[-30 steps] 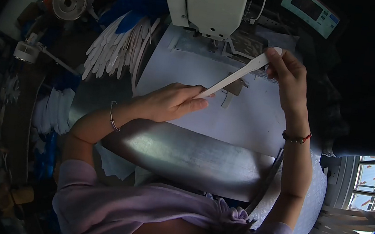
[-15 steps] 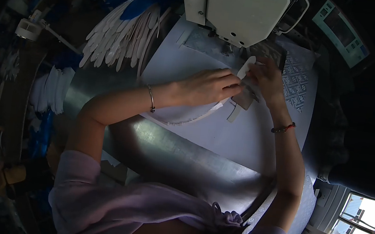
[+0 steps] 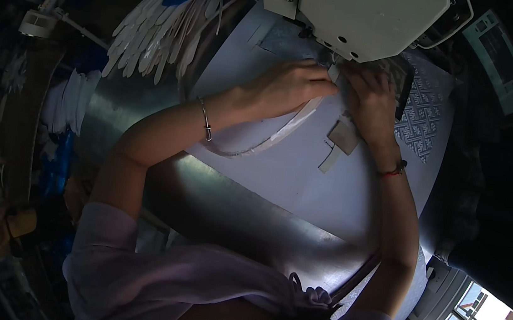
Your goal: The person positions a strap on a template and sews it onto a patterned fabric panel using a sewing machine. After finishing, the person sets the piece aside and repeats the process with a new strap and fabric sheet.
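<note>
A long pale strip [image 3: 285,128] curves across the white work surface [image 3: 292,183], and its upper end lies under the head of a sewing machine [image 3: 361,20]. My left hand [image 3: 299,89] is closed on the strip, fingers bent near the machine's needle area. Just right of it, my right hand [image 3: 369,100] has its fingers together at the strip's white end [image 3: 334,73]; its fingertips are partly hidden beneath the machine head. Below my right hand lies a small brown square piece [image 3: 344,137] with a pale tab [image 3: 329,160].
Many pale strips [image 3: 157,35] hang in a bundle at the upper left, with more [image 3: 72,101] below. A control screen [image 3: 502,61] stands at the upper right. Patterned sheet [image 3: 419,121] lies beside the machine. A metal surface [image 3: 233,201] curves along the near side.
Both hands have moved up to the needle area with the strip's white end. The brown piece is now uncovered. The camera view has shifted slightly.
</note>
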### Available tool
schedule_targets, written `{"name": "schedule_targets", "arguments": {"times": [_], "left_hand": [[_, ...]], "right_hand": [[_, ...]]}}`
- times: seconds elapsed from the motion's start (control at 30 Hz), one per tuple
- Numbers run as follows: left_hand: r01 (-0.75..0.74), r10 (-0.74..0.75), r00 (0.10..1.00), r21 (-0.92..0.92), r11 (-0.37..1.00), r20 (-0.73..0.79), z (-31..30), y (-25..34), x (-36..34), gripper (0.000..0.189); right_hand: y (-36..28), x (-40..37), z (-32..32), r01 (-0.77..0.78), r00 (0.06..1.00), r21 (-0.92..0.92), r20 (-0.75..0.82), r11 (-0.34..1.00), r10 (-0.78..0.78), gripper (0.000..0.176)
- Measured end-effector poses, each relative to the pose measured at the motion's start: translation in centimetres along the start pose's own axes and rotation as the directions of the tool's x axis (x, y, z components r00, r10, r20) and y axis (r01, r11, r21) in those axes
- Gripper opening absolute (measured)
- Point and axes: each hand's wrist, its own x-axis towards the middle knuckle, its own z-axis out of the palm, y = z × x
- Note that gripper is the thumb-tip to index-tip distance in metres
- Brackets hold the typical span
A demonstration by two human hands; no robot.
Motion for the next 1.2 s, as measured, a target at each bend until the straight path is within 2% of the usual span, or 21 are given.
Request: {"name": "schedule_targets", "arguments": {"times": [0.13,0.2,0.3,0.57,0.73,0.87,1.03,1.13,1.2], "left_hand": [[-0.073,0.074,0.997,0.027,0.997,-0.007,0.7,-0.8,0.1,0.026],[-0.096,0.099,0.994,0.046,0.994,-0.047,0.9,-1.2,0.5,0.026],[-0.107,0.11,0.993,0.094,0.99,-0.029,1.2,-1.6,1.0,0.025],[-0.098,0.102,0.993,0.079,0.992,-0.052,1.3,-1.7,1.1,0.024],[-0.079,0.085,0.995,0.084,0.993,-0.061,1.2,-1.5,1.0,0.024],[-0.08,0.085,0.995,0.097,0.992,-0.043,1.4,-1.8,0.9,0.024],[-0.092,0.1,0.993,0.11,0.99,-0.07,1.7,-1.9,1.1,0.024],[-0.093,0.104,0.991,0.119,0.988,-0.086,2.0,-1.9,0.8,0.024],[-0.069,0.073,0.997,0.15,0.986,-0.023,1.9,-1.7,0.7,0.026]], "right_hand": [[-0.1,0.1,0.1,0.029,1.0,-0.074,-0.006,0.997,-0.03,0.04],[0.1,0.1,0.3,-0.001,1.0,-0.084,0.009,0.996,0.002,0.041],[0.3,0.2,0.4,-0.036,0.999,-0.086,0.016,0.996,0.037,0.041],[0.3,0.2,1.0,-0.086,0.996,-0.091,-0.006,0.992,0.086,0.041],[0.1,0.3,1.1,-0.14,0.989,-0.131,0.036,0.981,0.146,0.043],[0.0,0.7,1.1,-0.116,0.99,-0.177,0.064,0.977,0.129,0.043],[-0.3,1.2,1.5,-0.149,0.982,-0.258,0.079,0.955,0.174,0.038],[-0.1,1.7,1.5,-0.19,0.967,-0.243,0.122,0.951,0.224,0.035],[-0.1,1.9,1.1,-0.19,0.965,-0.236,0.131,0.953,0.225,0.034]]}}
